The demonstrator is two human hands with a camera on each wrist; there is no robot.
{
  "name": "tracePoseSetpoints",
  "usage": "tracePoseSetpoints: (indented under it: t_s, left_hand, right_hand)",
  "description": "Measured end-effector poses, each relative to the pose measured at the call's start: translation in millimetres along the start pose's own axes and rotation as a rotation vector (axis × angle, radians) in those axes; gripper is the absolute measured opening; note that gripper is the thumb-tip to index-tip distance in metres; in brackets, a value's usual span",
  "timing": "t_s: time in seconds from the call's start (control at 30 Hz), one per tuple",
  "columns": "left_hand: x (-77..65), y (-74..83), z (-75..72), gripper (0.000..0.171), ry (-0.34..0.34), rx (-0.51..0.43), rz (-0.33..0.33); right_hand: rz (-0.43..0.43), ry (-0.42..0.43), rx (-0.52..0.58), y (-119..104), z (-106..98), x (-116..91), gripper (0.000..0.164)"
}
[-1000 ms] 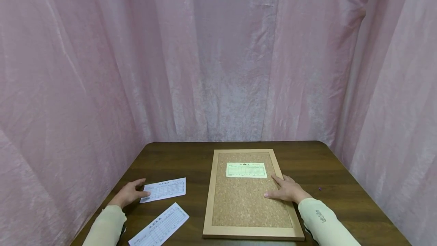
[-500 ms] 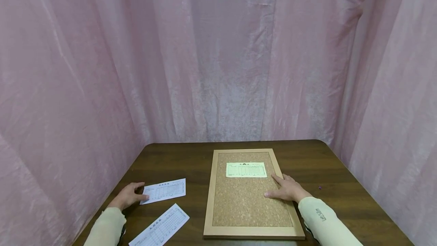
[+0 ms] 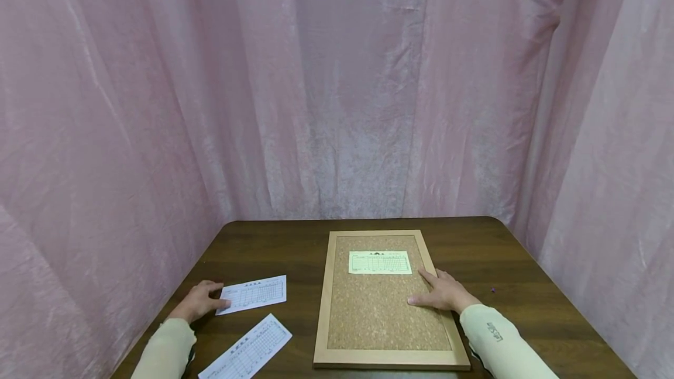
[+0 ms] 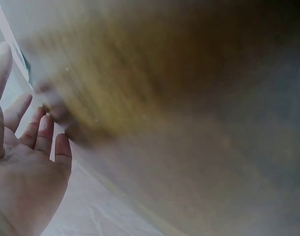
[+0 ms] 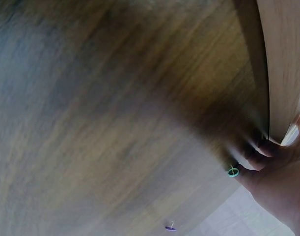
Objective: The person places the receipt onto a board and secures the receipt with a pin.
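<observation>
On tbl (image 3: 305, 262), L grip (image 3: 197, 302) loose, touching far wht slip (image 3: 258, 293); R grip (image 3: 443, 292) relaxed atop corkbd (image 3: 387, 323).

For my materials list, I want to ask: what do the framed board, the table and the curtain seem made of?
Framed board: speckled, matte tan face like cork; smooth pale frame, probably wood. Table: dark brown with streaked grain, so wood or a wood-look laminate. Curtain: soft pink sheen and folds, perhaps velvet.

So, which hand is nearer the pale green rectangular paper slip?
Right. The right hand is just lower right of the green slip; the left hand is far left.
</observation>
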State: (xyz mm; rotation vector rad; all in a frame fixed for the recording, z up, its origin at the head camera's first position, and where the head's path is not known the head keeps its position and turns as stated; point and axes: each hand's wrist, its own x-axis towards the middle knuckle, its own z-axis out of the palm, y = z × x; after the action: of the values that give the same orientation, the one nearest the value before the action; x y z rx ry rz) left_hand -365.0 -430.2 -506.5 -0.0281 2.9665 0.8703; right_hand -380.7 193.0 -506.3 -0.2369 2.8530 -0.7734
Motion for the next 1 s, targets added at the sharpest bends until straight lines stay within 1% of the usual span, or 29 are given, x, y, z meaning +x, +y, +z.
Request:
tracePoseSetpoints:
  t_s: [0.23, 0.4, 0.6, 0.87, 1.0]
  left_hand:
    - [-0.9, -0.1, 1.4, 0.075, 0.005, 0.031, -0.027]
    - [0.1, 0.5, 2.3, 0.078, 0.001, 0.032, -0.052]
    - [0.6, 4.8, 1.6, 0.073, 0.003, 0.059, -0.068]
    - [2.1, 4.2, 3.2, 0.069, 0.013, 0.06, -0.077]
    - [2.9, 3.7, 3.7, 0.067, 0.017, 0.051, -0.094]
  right_hand:
    - [0.0, -0.001, 0.008, -0.4, 0.8, -0.4, 0.104]
    - [-0.002, -0.003, 0.003, -0.9, 1.0, -0.8, 0.104]
    - [-0.001, -0.001, -0.002, -1.4, -0.1, -1.1, 0.103]
    - [-0.003, -0.003, -0.007, -0.3, 0.5, -0.6, 0.104]
    - [-0.006, -0.003, -0.011, 0.1, 0.4, -0.5, 0.104]
